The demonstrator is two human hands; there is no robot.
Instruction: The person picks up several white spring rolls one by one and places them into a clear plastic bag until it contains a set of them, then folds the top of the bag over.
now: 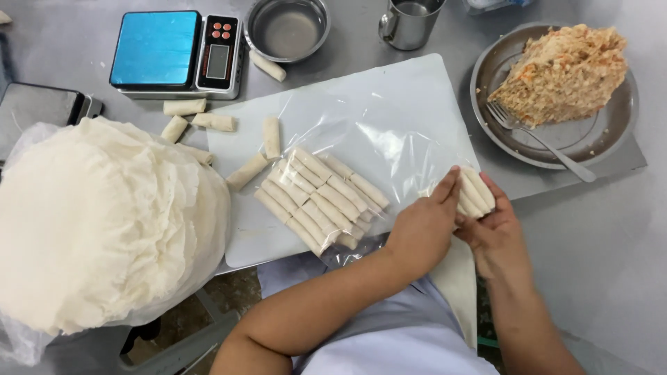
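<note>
Held a few spring rolls (474, 193) between both hands: right hand (495, 232) cupped beneath, left hand (422, 229) pressed flat alongside, fingers closed; bagged rolls (323, 198) just left of fingertips.

One scale (177, 50), one bowl (287, 28), one fork (538, 139), two hands (424, 226)

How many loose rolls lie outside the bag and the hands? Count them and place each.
7. One roll beside the bowl; three below the scale; two on the board's left part; one against the wrapper stack, where more may be hidden.
</note>
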